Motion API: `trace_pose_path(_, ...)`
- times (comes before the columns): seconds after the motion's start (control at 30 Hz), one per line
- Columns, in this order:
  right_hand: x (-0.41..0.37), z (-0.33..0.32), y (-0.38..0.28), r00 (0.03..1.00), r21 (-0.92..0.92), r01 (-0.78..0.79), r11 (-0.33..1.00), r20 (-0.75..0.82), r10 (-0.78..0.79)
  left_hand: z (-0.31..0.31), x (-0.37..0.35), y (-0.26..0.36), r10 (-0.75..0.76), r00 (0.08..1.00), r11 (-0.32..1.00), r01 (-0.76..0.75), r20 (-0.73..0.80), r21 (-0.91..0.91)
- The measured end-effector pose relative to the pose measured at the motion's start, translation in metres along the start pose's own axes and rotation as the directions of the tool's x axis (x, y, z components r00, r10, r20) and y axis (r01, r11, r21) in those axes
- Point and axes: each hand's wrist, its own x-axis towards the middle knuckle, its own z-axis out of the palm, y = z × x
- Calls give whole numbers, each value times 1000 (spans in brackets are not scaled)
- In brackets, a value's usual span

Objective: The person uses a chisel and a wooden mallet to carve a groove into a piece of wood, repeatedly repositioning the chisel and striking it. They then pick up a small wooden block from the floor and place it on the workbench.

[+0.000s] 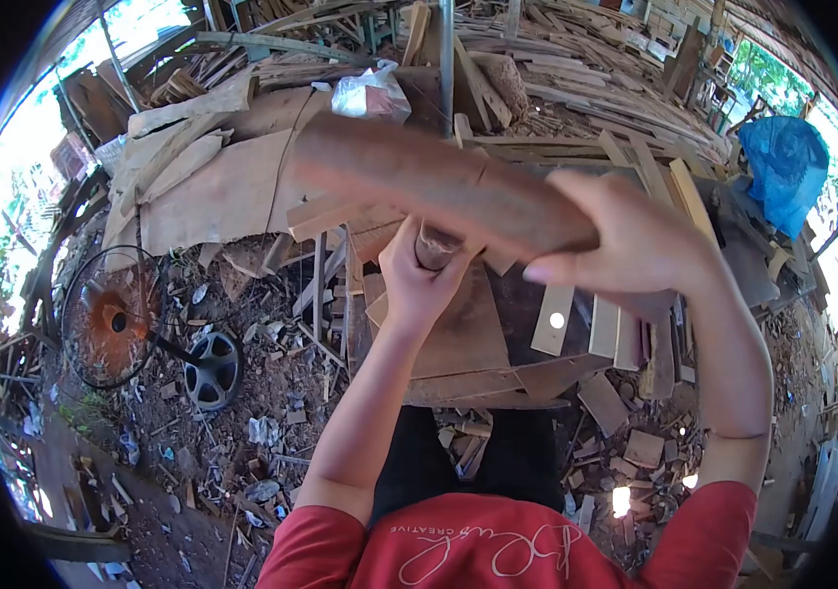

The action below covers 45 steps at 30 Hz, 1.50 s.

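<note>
A long, thick, slightly curved piece of brown wood [419, 169], smeared by motion, is held up in front of me over the work table. My right hand [625, 231] is closed around its right end, thumb below and fingers above. Under its middle, my left hand [424, 275] wraps around a short round wooden piece [436, 247], whose end faces me. This round piece overlaps the lower edge of the long one in view; I cannot tell whether they are joined. Beneath both hands lies the wooden table top [458, 334], with a pale block with a hole [552, 322] to the right.
Wood offcuts [645, 344] line the table's right side. A fan with an orange centre [117, 322] lies on the littered ground at left. Behind are a white plastic bag [370, 93], a metal post [446, 69], stacked planks [586, 83] and a blue tarp [782, 172].
</note>
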Motion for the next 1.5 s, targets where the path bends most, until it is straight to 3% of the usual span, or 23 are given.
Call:
trace_pose_path(0.07,-8,-5,10,974,32,100,994,-210,-91,1,-4,-5,-40,999,999,40,9,20)
trace_pose_path(0.1,-13,-5,13,975,36,96,995,-205,-87,0,-5,-7,-66,998,997,66,11,44)
trace_pose_path(0.17,-24,-5,19,926,271,-136,953,-307,219,0,-5,-6,-92,996,995,91,21,29)
trace_pose_path(0.2,-29,-2,24,925,274,-138,952,-309,223,-1,-6,-7,-111,994,994,111,14,23)
trace_pose_path(0.27,-40,15,39,868,174,-306,936,-353,350,-3,-9,-6,-132,991,991,132,12,13)
trace_pose_path(0.3,-46,24,47,866,172,-308,936,-355,351,-6,-9,-6,-160,987,987,160,6,4)
trace_pose_path(0.37,-56,50,65,844,118,-471,874,-228,485,-9,-12,-4,-190,982,982,190,-1,-6)
trace_pose_path(0.43,-64,89,96,829,83,-520,850,-189,526,-11,-15,0,-127,989,991,124,-77,-40)
trace_pose_path(0.57,-69,124,109,780,-67,-625,777,-62,622,-19,-23,-1,-140,984,990,140,-109,-10)
trace_pose_path(0.63,-65,135,111,767,-36,-640,768,-96,635,-25,-28,-3,-114,986,993,112,-124,-22)
trace_pose_path(0.67,-63,139,111,754,-6,-652,758,-114,647,-27,-30,4,-135,981,986,118,-143,-120)
trace_pose_path(0.77,-56,141,110,748,-2,-660,751,-103,656,-44,-38,-1,-215,961,971,191,-175,-143)
trace_pose_path(0.83,-54,142,106,737,8,-668,744,-124,664,-57,-46,-6,-184,967,978,161,-177,-135)
trace_pose_path(0.9,-57,149,104,695,107,-705,701,-93,713,-68,-55,0,-321,915,906,222,-246,-361)
trace_pose_path(1.03,-79,170,100,669,193,-695,693,-182,721,-100,-79,5,-357,914,928,324,-192,-181)
trace_pose_path(1.1,-92,167,92,637,175,-749,639,-76,767,-120,-91,-3,-360,920,930,340,-155,-141)
trace_pose_path(1.17,-104,173,97,638,229,-734,640,-93,765,-131,-98,0,-557,826,829,546,-87,-124)
trace_pose_path(1.2,-111,177,101,640,279,-716,639,-103,762,-134,-101,2,-643,766,739,609,-28,-288)
trace_pose_path(1.33,-121,174,110,672,335,-649,683,-168,721,-142,-110,4,-674,738,712,642,-23,-285)
trace_pose_path(1.37,-119,162,93,634,308,-690,654,-177,753,-143,-111,3,-671,741,714,636,-27,-292)
trace_pose_path(1.43,-117,158,90,593,284,-731,620,-184,784,-144,-113,1,-704,710,623,599,-27,-503)
trace_pose_path(1.5,-115,163,104,573,267,-753,601,-182,799,-145,-115,2,-704,709,622,596,-29,-508)
